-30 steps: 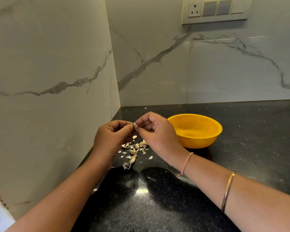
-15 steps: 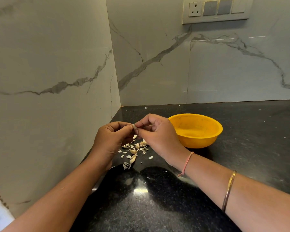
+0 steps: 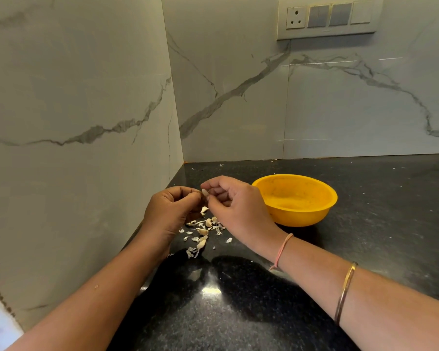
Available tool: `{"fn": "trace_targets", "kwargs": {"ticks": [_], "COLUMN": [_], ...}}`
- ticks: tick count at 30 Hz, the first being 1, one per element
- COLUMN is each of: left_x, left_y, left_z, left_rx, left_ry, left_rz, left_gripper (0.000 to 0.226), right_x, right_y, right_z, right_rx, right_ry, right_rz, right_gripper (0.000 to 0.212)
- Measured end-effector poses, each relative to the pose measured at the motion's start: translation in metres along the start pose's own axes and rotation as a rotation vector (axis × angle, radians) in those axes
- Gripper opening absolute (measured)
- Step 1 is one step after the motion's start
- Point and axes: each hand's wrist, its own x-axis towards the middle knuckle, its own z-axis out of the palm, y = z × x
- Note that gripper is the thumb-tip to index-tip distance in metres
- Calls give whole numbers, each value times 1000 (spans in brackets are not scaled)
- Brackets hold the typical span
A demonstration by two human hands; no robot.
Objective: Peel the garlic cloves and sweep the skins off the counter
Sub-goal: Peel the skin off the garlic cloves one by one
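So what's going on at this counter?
A person is peeling garlic by hand. The left hand and right hand both pinch one clove at their fingertips, just above the black counter. A small heap of skins, with what look like a few cloves mixed in, lies right under the hands, not yet swept away. A yellow bowl sits to the right; no cloves show inside it.

Legible text, brands, numbers: none recorded. A faint mark is noted on the switch plate, above the right hand; too small to be read.
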Motion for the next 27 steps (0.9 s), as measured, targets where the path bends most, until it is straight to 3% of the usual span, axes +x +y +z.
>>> {"fn": "trace_targets", "kwargs": {"ticks": [4, 8, 17, 21, 27], "left_x": [1, 2, -2, -4, -5], "left_y": [0, 1, 4, 3, 4], "left_z": [-1, -3, -2, 1, 0], "left_rx": [29, 43, 2, 16, -5], "left_ry": [63, 78, 41, 2, -6], "left_rz": [53, 97, 68, 57, 42], "left_gripper": [9, 23, 21, 12, 12], "right_x": [2, 2, 2, 1, 0], "right_y": [0, 0, -2, -2, 2], "right_z": [-1, -4, -6, -5, -1], "right_rx": [207, 388, 558, 498, 143], "right_ry": [-10, -6, -14, -33, 0], "right_rz": [139, 226, 338, 291, 66], "right_gripper": [18, 13, 11, 17, 26]}}
